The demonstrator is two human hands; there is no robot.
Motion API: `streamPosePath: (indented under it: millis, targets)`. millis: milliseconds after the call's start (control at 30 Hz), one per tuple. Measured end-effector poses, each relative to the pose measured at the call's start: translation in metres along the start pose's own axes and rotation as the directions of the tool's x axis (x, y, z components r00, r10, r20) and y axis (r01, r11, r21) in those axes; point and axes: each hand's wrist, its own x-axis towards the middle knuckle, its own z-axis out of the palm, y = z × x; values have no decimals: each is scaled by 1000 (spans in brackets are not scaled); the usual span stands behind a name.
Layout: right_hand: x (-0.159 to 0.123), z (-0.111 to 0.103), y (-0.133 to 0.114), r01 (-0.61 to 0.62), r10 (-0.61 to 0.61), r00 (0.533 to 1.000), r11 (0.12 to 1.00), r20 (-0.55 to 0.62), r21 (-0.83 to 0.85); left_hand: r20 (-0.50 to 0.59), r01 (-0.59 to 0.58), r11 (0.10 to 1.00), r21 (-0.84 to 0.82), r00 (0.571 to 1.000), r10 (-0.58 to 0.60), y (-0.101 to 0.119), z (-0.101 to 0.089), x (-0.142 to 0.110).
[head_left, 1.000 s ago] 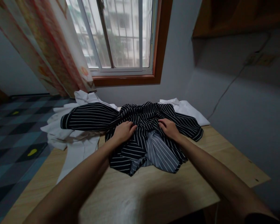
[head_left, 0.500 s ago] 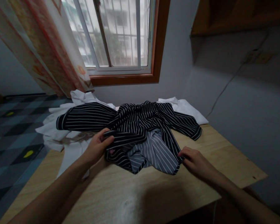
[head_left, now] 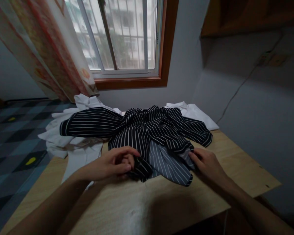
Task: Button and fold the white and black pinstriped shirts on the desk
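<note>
In the head view, the striped garment (head_left: 147, 130), black with thin white lines, lies crumpled on the wooden table (head_left: 127, 202) and serves as the landmark. One sleeve stretches out to its left and the other to its right, each ending in a cuff, while part of the grey underside shows at its near edge, right of the middle. The left hand (head_left: 120, 163) is at the garment's near left part, with thumb and forefinger tips apart and the other fingers curled; the forefinger reaches the dark cloth, but whether the curled fingers grip any of it I cannot tell. The right hand (head_left: 204, 160) is at the garment's near right corner, thumb and fingers closed on a turned-up edge of it. White cloth (head_left: 61, 130) is heaped behind and under the garment's left sleeve, with a flat strip running down nearer on the table. More white cloth (head_left: 198, 114) lies behind the garment's right sleeve. Beyond the garment stands the window (head_left: 124, 36) in a brown frame, with a patterned curtain (head_left: 51, 49) beyond it to the left. The checked surface (head_left: 22, 137) lies left of the garment, past the table's edge. To the garment's right, a thin cable (head_left: 237, 89) runs up the wall (head_left: 235, 71).
</note>
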Motion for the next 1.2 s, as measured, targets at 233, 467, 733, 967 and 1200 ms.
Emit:
streamPosePath:
  millis: [233, 467, 733, 967, 1200]
  targets:
    - [-11, 18, 25, 131, -309, 893, 875, -327, -466, 221, -396, 753, 525, 918, 329, -10, 69, 2]
    - [-46, 30, 2, 543, -517, 838, 819, 173, -183, 290, -254, 653, 713, 956, 55, -29, 108, 14]
    - [-34, 45, 12, 408, -344, 912, 805, 222, -431, -254, 265, 372, 889, 964, -81, -58, 88, 26]
    - [3, 5, -2, 230, -228, 973, 966, 28, -117, -314, 273, 378, 885, 948, 52, -50, 32, 32]
    - [0, -53, -22, 191, -270, 815, 960, 512, 203, 249, 36, 940, 339, 960, -127, 25, 2, -18]
